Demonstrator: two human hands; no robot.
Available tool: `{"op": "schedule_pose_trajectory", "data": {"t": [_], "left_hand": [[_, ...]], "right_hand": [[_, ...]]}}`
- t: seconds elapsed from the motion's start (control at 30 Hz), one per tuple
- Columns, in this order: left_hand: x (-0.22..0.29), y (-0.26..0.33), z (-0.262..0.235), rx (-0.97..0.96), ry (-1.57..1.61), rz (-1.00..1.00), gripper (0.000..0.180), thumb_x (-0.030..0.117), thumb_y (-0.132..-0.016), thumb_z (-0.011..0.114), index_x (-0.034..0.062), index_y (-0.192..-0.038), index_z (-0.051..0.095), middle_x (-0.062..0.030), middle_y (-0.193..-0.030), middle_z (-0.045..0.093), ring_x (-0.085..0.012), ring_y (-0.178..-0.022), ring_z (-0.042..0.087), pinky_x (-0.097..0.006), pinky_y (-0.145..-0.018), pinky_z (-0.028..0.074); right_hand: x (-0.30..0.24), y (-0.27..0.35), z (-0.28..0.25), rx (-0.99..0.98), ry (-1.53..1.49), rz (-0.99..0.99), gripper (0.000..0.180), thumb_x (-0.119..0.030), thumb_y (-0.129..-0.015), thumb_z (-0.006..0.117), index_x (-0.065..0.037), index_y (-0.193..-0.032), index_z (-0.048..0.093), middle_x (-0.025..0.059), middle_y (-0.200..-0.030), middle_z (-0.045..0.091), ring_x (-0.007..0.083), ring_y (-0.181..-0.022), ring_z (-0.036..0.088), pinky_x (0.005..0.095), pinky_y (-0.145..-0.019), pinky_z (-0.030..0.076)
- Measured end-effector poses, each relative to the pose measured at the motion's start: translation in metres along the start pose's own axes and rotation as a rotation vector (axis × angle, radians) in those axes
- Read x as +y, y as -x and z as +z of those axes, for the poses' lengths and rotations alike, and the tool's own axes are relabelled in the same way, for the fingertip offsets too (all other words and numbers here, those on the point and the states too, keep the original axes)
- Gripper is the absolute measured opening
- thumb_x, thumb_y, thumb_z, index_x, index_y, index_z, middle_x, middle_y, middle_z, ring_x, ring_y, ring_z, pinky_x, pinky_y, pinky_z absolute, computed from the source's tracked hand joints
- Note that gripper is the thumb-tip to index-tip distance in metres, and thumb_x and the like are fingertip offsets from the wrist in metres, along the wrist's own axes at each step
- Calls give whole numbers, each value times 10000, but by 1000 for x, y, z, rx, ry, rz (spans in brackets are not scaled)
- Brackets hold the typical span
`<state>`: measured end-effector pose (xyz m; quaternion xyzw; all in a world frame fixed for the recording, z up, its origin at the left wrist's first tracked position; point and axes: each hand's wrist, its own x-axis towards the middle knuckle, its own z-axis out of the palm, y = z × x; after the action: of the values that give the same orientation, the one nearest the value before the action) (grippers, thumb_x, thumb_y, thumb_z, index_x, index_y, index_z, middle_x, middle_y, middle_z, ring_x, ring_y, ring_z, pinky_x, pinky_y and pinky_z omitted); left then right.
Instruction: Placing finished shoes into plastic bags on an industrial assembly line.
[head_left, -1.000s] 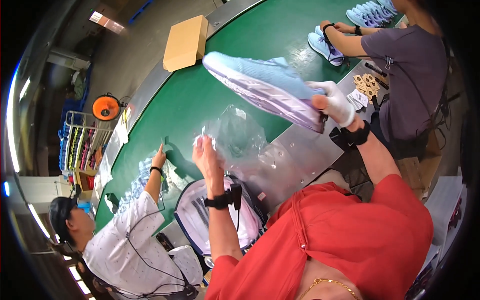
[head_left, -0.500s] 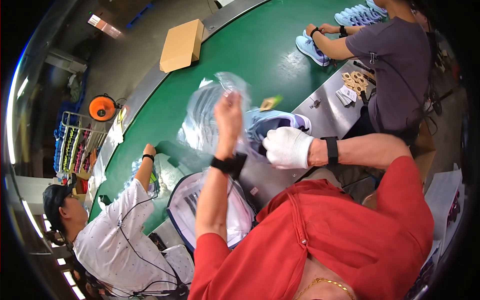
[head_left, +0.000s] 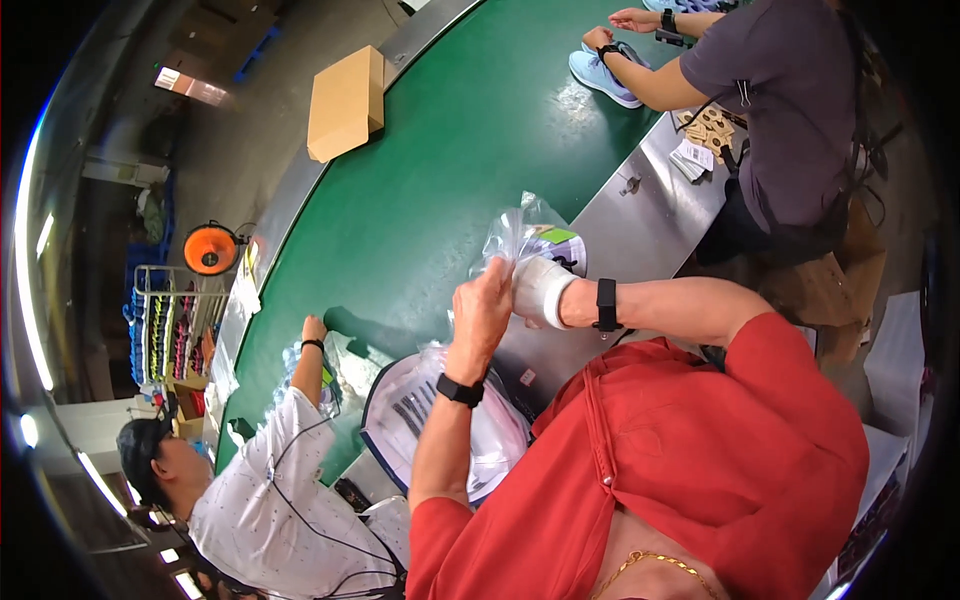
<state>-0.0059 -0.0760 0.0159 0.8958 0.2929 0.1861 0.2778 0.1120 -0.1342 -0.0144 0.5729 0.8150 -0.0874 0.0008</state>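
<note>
My bare left hand [head_left: 482, 305] is closed, pinching the gathered edge of a clear plastic bag [head_left: 505, 235]. Right beside it, my right hand [head_left: 541, 292] in a white glove is closed against a shoe [head_left: 572, 250], its fingertips hidden by the plastic and the shoe. Only part of this shoe shows, pale with dark and purple parts, and a green-and-tan tag [head_left: 556, 236] lies over it. The bag covers at least part of the shoe. Below my left forearm, a dark-rimmed open container [head_left: 375, 425] holds a stack of clear bags [head_left: 430, 410].
The green work surface [head_left: 430, 170] has a metal border [head_left: 660, 190]. An open cardboard box [head_left: 345, 105] sits at its far edge. A co-worker at right handles light blue shoes [head_left: 605, 78] near tan tags [head_left: 705, 130]; another co-worker [head_left: 290, 480] works at left beside plastic.
My left hand has come down and right, bringing the bag to the shoe. The shoe, in open view before, is now largely covered by plastic and my hands. The right co-worker's hands have moved apart.
</note>
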Motion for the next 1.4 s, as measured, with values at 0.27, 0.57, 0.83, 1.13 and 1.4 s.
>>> {"op": "schedule_pose_trajectory", "data": {"t": [0.27, 0.57, 0.83, 1.13, 1.4], "left_hand": [[2, -22, -16, 114, -39, -167, 98, 109, -877, 562, 14, -855, 567, -249, -614, 520, -344, -473, 506, -370, -460, 406], [-17, 26, 10, 219, 54, -271, 171, 107, -890, 543, -22, -780, 520, -246, -606, 480, -313, -437, 442, -356, -441, 374], [-1, 42, 41, 118, 126, -170, 143, 92, -888, 542, -3, -781, 538, -215, -581, 466, -211, -483, 464, -347, -461, 395], [26, 68, 79, -265, 377, 86, 209, -84, -713, 546, 7, -901, 552, -211, -688, 546, -323, -558, 556, -392, -522, 455], [33, 5, 42, -123, 264, -38, 120, 80, -826, 569, 24, -780, 474, -230, -612, 429, -359, -518, 369, -372, -489, 404]], "right_hand": [[-42, 12, -9, -169, 99, -370, 152, -181, -712, 611, -122, -796, 723, 47, -787, 686, 238, -724, 659, 385, -573, 488], [-18, -11, 65, 70, 258, -24, 107, -152, -692, 597, -126, -698, 701, 52, -729, 664, 244, -672, 625, 402, -548, 443], [-9, -7, 123, 442, -345, 332, 117, -102, -708, 558, -86, -735, 671, 107, -746, 628, 263, -734, 608, 367, -646, 484], [-10, -10, 100, 505, -1552, 280, 157, -128, -818, 487, -51, -904, 594, 103, -845, 586, 246, -768, 566, 347, -681, 478], [8, -43, 118, 754, -2166, -260, 143, -207, -899, 453, -120, -833, 544, -4, -786, 525, 167, -774, 505, 303, -725, 443]]}}
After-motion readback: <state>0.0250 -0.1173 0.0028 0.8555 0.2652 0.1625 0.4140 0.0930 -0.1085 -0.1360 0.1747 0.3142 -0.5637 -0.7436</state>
